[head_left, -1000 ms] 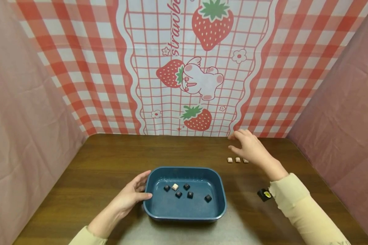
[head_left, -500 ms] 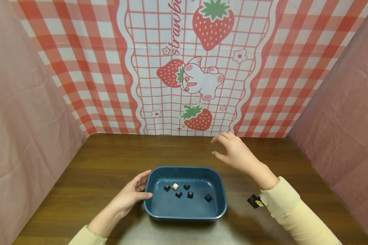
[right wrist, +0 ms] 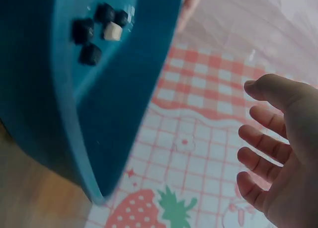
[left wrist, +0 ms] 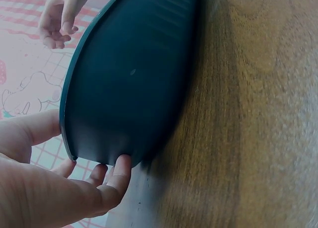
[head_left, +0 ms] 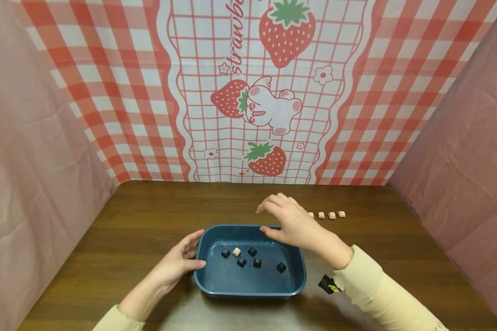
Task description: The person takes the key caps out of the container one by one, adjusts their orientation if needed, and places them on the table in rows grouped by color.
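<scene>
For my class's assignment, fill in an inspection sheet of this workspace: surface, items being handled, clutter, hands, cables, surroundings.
Surface: brown wood-grain table, glossy at the near edge.
Job's things: blue tray holding five black keycaps and one white keycap; beyond it, a row of white keycaps, four visible, the leftmost partly hidden.
Clutter: nothing seen loose; a black piece with a yellow-green part shows at the right cuff.
Hands: left hand grips the tray's left end; right hand is raised near its far rim, holding nothing visible.
Cables: nothing seen.
Surroundings: strawberry-print checked cloth behind, pink cloth at both sides.
</scene>
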Demonstrator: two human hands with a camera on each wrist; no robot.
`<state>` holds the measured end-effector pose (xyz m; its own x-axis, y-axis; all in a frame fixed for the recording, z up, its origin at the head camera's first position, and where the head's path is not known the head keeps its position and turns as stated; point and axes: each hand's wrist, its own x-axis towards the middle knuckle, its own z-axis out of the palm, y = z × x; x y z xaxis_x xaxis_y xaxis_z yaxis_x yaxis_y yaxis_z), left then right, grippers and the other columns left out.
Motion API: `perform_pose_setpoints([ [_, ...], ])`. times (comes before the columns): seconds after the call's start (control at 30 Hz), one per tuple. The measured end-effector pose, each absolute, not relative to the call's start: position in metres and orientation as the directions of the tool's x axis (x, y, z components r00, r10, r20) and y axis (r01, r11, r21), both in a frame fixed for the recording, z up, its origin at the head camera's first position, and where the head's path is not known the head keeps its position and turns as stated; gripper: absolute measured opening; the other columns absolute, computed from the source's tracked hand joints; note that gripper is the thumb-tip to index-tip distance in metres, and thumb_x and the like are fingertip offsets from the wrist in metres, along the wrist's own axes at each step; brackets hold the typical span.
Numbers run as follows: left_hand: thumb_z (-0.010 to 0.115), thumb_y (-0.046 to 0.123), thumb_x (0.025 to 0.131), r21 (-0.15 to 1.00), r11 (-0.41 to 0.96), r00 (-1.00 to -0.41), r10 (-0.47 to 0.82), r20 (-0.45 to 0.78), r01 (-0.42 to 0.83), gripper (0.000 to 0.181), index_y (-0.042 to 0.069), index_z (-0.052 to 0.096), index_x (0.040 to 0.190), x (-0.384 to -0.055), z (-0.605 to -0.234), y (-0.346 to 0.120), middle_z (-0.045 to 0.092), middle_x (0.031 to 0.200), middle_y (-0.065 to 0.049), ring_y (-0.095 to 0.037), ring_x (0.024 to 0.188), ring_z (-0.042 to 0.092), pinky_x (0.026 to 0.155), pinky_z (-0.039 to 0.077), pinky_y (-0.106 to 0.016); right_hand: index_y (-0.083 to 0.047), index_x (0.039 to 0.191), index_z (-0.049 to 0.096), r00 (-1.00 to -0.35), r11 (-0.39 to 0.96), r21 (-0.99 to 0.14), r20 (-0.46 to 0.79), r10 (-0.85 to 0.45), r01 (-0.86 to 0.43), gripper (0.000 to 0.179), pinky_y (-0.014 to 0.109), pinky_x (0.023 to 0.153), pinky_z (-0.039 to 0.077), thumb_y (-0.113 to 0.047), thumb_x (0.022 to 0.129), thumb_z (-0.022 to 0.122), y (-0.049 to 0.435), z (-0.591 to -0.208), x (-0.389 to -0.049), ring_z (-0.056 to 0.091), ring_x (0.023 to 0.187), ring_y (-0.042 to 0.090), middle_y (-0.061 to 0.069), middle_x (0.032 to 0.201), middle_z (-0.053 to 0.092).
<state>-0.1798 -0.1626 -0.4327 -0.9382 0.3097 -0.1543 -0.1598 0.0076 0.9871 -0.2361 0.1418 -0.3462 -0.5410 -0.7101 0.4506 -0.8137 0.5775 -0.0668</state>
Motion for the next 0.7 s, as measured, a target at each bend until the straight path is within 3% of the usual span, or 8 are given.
perform_pose_setpoints([
  [0.23, 0.061, -0.01, 0.081, 0.987, 0.007, -0.937, 0.315, -0.155, -0.161, 0.077, 0.003, 0.023, 0.147, -0.18, -0.432, -0.163, 0.031, 0.144, -0.028, -0.038, 0.121, 0.043, 0.085, 0.045, -0.032, -0.017, 0.108, 0.062, -0.501, 0.519, -0.078, 0.419, -0.758, -0.851, 0.031, 0.036, 0.081, 0.043, -0.029, 0.082, 0.072, 0.126, -0.364, -0.237, 0.051, 0.099, 0.015, -0.003, 0.108, 0.059],
  [0.7, 0.06, -0.01, 0.081, 0.987, 0.007, -0.936, 0.315, -0.154, -0.16, 0.077, 0.003, 0.023, 0.147, -0.18, -0.433, -0.163, 0.032, 0.143, -0.028, -0.038, 0.12, 0.044, 0.085, 0.045, -0.031, -0.017, 0.113, 0.061, -0.481, 0.472, -0.109, 0.309, -0.821, -0.875, 0.031, 0.034, 0.084, 0.044, -0.026, 0.084, 0.07, 0.103, -0.398, -0.24, 0.051, 0.099, 0.013, -0.004, 0.109, 0.058],
])
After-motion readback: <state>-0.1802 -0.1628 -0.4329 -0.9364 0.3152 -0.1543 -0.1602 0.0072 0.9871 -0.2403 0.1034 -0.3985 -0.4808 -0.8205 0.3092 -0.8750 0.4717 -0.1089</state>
